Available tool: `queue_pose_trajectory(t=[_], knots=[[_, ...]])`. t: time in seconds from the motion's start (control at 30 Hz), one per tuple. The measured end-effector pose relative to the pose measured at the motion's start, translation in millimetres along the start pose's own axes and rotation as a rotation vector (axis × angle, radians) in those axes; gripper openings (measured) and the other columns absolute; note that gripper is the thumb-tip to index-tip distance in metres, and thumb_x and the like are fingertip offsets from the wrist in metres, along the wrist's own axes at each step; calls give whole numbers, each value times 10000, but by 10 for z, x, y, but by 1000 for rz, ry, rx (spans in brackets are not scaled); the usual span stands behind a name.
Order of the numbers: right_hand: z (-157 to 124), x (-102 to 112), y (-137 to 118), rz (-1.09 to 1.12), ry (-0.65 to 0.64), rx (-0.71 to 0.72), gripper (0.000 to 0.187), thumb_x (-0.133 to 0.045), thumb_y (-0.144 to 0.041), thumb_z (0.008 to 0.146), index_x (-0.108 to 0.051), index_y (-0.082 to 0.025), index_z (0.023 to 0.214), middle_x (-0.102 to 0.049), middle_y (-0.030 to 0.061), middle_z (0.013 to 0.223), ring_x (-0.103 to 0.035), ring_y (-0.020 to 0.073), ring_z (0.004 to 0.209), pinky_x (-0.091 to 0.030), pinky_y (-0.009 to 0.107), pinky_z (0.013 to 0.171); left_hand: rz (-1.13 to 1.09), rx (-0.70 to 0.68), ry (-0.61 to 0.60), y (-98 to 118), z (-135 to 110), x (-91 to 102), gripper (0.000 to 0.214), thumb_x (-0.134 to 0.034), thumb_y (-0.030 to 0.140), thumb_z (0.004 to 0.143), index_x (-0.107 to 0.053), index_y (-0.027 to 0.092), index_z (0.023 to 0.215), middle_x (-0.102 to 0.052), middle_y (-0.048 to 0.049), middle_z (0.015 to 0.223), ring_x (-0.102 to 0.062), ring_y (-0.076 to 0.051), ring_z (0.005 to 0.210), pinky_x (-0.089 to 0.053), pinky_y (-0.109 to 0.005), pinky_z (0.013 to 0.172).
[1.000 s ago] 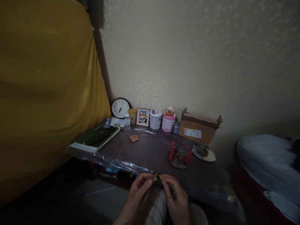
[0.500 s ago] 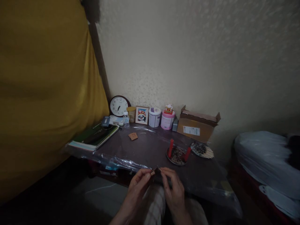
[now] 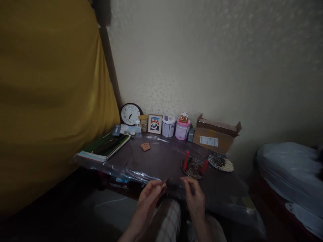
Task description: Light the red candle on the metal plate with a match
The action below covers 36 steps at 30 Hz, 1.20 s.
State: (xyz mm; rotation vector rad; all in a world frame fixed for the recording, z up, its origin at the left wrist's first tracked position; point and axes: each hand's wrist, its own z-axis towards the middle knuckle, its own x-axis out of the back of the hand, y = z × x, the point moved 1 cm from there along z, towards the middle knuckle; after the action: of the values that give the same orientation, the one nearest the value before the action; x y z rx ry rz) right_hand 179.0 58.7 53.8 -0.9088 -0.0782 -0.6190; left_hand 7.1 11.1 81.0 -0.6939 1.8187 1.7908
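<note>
Near the table's front edge, my left hand (image 3: 151,196) is closed on a small matchbox (image 3: 164,185), with its dark side turned up and right. My right hand (image 3: 194,195) pinches a thin matchstick (image 3: 182,178), its tip pointing left, apart from the box. No flame shows on it. Beyond my right hand, a round dish (image 3: 185,170) with dark residue holds a red candle (image 3: 186,160) standing upright and another red candle (image 3: 205,166) leaning right. Beside it lies a plate (image 3: 211,164) of several matchsticks with blackened ends.
A plastic-covered table (image 3: 161,161) bears brown card pieces (image 3: 145,146) and a green book (image 3: 106,147). Along the wall stand a clock (image 3: 130,114), a panda picture (image 3: 154,124), a white tin (image 3: 168,126), a pink tin (image 3: 182,129) and a cardboard box (image 3: 215,137).
My right hand has moved right with the matchstick, away from the matchbox, widening the gap between my hands. My left hand stays nearly in place. The whole view has shifted slightly.
</note>
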Motion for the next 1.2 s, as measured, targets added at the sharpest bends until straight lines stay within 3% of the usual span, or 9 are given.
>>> queue_pose_trajectory(t=[0.23, 0.4, 0.53, 0.67, 0.73, 0.8, 0.87, 1.03, 1.2], knots=[[-104, 52, -493, 169, 11, 147, 106, -538, -165, 867, -622, -226, 888, -683, 12, 907, -646, 141, 869, -502, 256, 794, -37, 52, 9, -33, 2, -41, 142, -670, 261, 744, -664, 167, 852, -724, -56, 828, -637, -166, 781, -450, -278, 762], [-158, 1, -511, 127, -93, 297, 178, -531, -101, 859, -616, -227, 950, -679, 31, 920, -640, 150, 879, -508, 277, 789, -42, 65, 14, -27, 2, -53, 132, -671, 250, 744, -657, 174, 852, -722, -45, 819, -628, -145, 757, -446, -257, 738], [-138, 93, -582, 108, -38, 234, 167, -519, -121, 872, -616, -235, 946, -678, 41, 928, -638, 157, 881, -509, 297, 786, -47, 72, 18, -39, 7, -23, 135, -668, 255, 747, -657, 176, 856, -723, -49, 823, -639, -160, 801, -448, -264, 767], [-122, 26, -486, 81, -185, 342, 186, -517, -167, 870, -636, -234, 996, -699, 56, 952, -647, 179, 894, -514, 324, 796, -40, 58, 33, -31, 6, -29, 139, -684, 254, 731, -667, 177, 846, -723, -45, 821, -639, -159, 799, -449, -271, 779], [-86, -52, -303, 22, -155, 293, 163, -492, -210, 883, -654, -222, 899, -706, 43, 847, -658, 171, 796, -524, 299, 728, -32, 19, 30, -14, 5, -28, 139, -688, 246, 726, -675, 175, 845, -727, -54, 847, -638, -168, 834, -442, -280, 811], [-34, -88, -115, -10, -24, 105, 164, -486, -256, 892, -643, -209, 880, -700, 49, 864, -653, 174, 817, -513, 305, 744, -14, 4, 20, -1, 6, -7, 140, -672, 240, 743, -679, 173, 866, -728, -65, 884, -634, -180, 883, -430, -294, 848], [12, -77, -18, 36, 49, 2, 162, -503, -296, 883, -635, -203, 867, -693, 52, 889, -642, 182, 860, -498, 324, 793, -7, -1, 37, 4, 8, 30, 133, -674, 240, 742, -685, 170, 855, -727, -62, 871, -635, -179, 867, -427, -304, 860], [73, -13, -104, 199, 112, -92, 150, -566, -330, 835, -630, -197, 812, -672, 49, 882, -624, 185, 858, -490, 346, 810, 3, -8, 56, -2, 4, 84, 141, -663, 251, 753, -694, 174, 867, -719, -64, 897, -624, -185, 891, -420, -323, 886], [114, -26, -173, 214, 202, -144, 209, -600, -384, 792, -653, -184, 764, -668, 56, 847, -625, 190, 809, -510, 346, 746, 49, -19, 59, 10, 9, 125, 142, -657, 270, 756, -697, 186, 863, -702, -57, 922, -603, -196, 927, -408, -338, 906]])
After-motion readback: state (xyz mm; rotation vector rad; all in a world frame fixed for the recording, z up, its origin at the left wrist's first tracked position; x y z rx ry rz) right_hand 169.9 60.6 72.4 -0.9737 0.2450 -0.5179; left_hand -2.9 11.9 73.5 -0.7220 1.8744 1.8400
